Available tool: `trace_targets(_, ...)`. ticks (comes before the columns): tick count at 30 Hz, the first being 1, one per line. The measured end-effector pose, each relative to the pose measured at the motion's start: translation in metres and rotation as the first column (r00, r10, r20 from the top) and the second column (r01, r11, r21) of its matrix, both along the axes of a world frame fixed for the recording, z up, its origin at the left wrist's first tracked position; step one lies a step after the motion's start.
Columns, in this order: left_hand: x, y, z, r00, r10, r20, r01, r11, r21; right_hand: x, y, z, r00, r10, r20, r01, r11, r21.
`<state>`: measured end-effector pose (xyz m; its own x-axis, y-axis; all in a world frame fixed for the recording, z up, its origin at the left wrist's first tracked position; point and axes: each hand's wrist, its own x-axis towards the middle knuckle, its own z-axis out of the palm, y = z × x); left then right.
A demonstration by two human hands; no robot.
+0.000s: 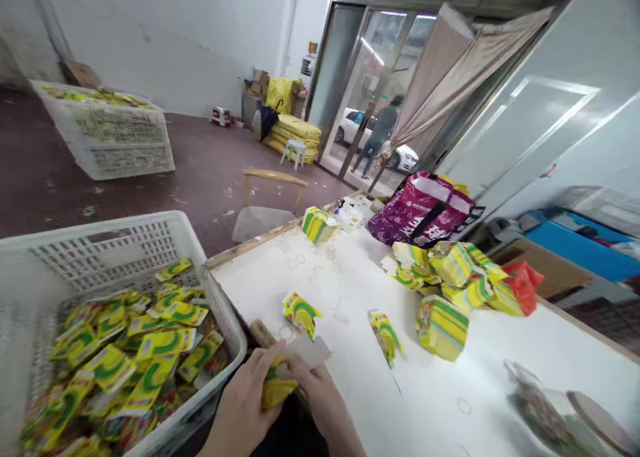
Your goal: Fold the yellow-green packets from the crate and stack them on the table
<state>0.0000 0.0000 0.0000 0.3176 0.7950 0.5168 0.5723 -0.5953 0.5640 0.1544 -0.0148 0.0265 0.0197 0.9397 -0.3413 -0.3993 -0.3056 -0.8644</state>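
Observation:
At the near edge of the white table (450,390), my left hand (243,403) and my right hand (320,393) both close on a small stack of yellow-green packets (276,385). A grey card-like piece (313,351) sticks up from between my fingers. Two small bundles of the same packets, one (299,312) just beyond my hands and another (386,335) to its right, lie on the table. A pile of bundled packets (450,277) sits farther right.
A white plastic crate (150,240) at my left holds several loose packets. Another bundle (319,223), a magenta bag (425,210) and loose rubber bands lie on the far table. A chair (267,203) stands beyond the table. A second crate (107,133) sits on the floor; a person stands at the doorway (375,137).

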Motion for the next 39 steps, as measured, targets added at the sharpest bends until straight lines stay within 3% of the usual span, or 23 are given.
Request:
trace_targets(5, 0.003, 0.000, 0.009, 0.996, -0.087, 0.001, 0.087, 0.996, 0.002, -0.004, 0.003, 0.005, 0.997, 0.058, -0.060, -0.053, 0.996, 0.069)
trace_targets(11, 0.000, 0.000, 0.012, 0.983, -0.142, 0.117, 0.159, 0.975, -0.155, 0.002, -0.002, -0.012, 0.973, -0.007, 0.230, -0.041, 0.979, 0.202)
trace_targets(14, 0.000, 0.000, 0.013, 0.970, -0.156, 0.187, 0.201, 0.947, -0.251, 0.005, -0.007, -0.006, 0.920, 0.063, 0.386, -0.194, 0.931, 0.308)
trace_targets(17, 0.001, 0.001, 0.013, 0.962, -0.161, 0.221, 0.225, 0.925, -0.306, 0.007, -0.011, 0.003, 0.834, 0.144, 0.533, -0.343, 0.892, 0.295)
trace_targets(21, 0.001, 0.000, 0.007, 0.966, -0.147, 0.214, 0.227, 0.881, -0.416, 0.007, -0.015, 0.004, 0.766, 0.162, 0.622, -0.385, 0.891, 0.242)
trace_targets(23, 0.003, -0.001, -0.001, 0.956, -0.117, 0.271, 0.237, 0.850, -0.470, 0.004, -0.017, 0.004, 0.688, 0.153, 0.710, -0.438, 0.867, 0.237)
trace_targets(26, 0.009, -0.001, -0.014, 0.905, 0.047, 0.423, 0.180, 0.858, -0.481, -0.003, -0.018, 0.002, 0.571, 0.151, 0.807, -0.554, 0.797, 0.242)
trace_targets(28, 0.011, 0.000, -0.021, 0.877, 0.134, 0.462, 0.113, 0.876, -0.469, -0.005, -0.015, -0.001, 0.569, 0.103, 0.816, -0.549, 0.786, 0.284)
trace_targets(33, -0.005, 0.008, -0.012, 0.965, 0.098, 0.242, 0.021, 0.895, -0.446, 0.004, -0.004, -0.012, 0.648, -0.105, 0.754, -0.349, 0.840, 0.416)
trace_targets(35, -0.014, 0.011, -0.001, 0.982, 0.071, 0.177, 0.026, 0.870, -0.492, 0.009, -0.003, -0.013, 0.620, -0.072, 0.781, -0.385, 0.840, 0.382)
trace_targets(39, -0.024, 0.012, 0.018, 0.994, -0.030, 0.101, 0.083, 0.810, -0.581, 0.022, -0.003, -0.001, 0.527, 0.118, 0.842, -0.530, 0.820, 0.217)
